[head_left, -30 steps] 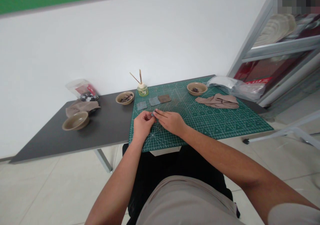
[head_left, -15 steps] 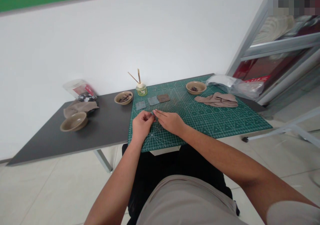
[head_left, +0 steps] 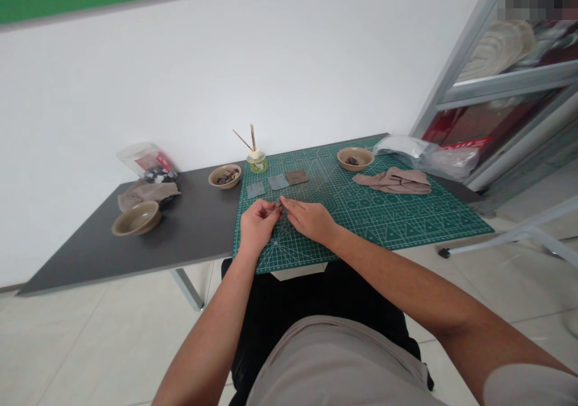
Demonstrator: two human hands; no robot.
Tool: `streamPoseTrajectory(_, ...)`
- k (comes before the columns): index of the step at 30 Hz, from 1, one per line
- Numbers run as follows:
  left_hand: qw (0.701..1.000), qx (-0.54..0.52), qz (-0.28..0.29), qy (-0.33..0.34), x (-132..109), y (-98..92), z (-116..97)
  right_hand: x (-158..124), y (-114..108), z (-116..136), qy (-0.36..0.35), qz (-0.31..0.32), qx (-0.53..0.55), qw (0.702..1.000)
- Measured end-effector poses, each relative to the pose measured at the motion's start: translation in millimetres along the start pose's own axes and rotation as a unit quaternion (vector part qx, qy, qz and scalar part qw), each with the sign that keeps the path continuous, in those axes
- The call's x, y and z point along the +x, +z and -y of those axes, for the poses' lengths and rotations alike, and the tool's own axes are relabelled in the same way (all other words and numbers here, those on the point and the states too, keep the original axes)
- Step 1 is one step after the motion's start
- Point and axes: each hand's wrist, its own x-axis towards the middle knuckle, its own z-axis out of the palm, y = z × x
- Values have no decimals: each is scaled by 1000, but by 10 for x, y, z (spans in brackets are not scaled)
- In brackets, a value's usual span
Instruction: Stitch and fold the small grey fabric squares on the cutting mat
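Note:
Both my hands meet over the near left part of a green cutting mat [head_left: 383, 213]. My left hand [head_left: 256, 225] is curled, its fingertips pinching a tiny grey piece [head_left: 277, 203]. My right hand [head_left: 307, 218] lies beside it with fingers pressed together on the same piece. Just beyond my hands lie two small grey squares [head_left: 266, 185] and a brown square [head_left: 297, 177] flat on the mat.
A reed diffuser bottle [head_left: 257, 160] stands at the mat's far left corner. Tan bowls: one [head_left: 224, 176] with dark bits, one [head_left: 355, 158] far right, one [head_left: 136, 217] at left. Beige cloth [head_left: 392, 181], a plastic bag [head_left: 424, 153], a plastic jar [head_left: 147, 161], a metal shelf [head_left: 510, 87] at right.
My hands have hardly moved; the fingertips shifted slightly on the small piece. The view wobbled a little.

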Motion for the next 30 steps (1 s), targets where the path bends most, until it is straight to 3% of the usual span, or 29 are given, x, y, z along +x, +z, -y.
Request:
streamPoseTrajectory(3, 999, -36, 6, -5, 13, 3, 19, 4, -4, -4, 13, 4, 7, 1000)
streamPoseTrajectory(9, 999, 41, 9, 10, 20, -21, -14, -6, -11, -11, -51, -24, 12, 998)
streamPoseTrajectory(15, 999, -34, 12, 7, 15, -1, 36, -4, -3, -8, 19, 2, 23, 1000)
streamPoseTrajectory(22, 1000, -14, 8, 10, 23, -2, 10, -15, -30, -8, -44, -22, 12, 999)
streamPoseTrajectory(30, 996, -75, -35, 41, 24, 11, 10, 28, -41, 20, 45, 24, 29, 998)
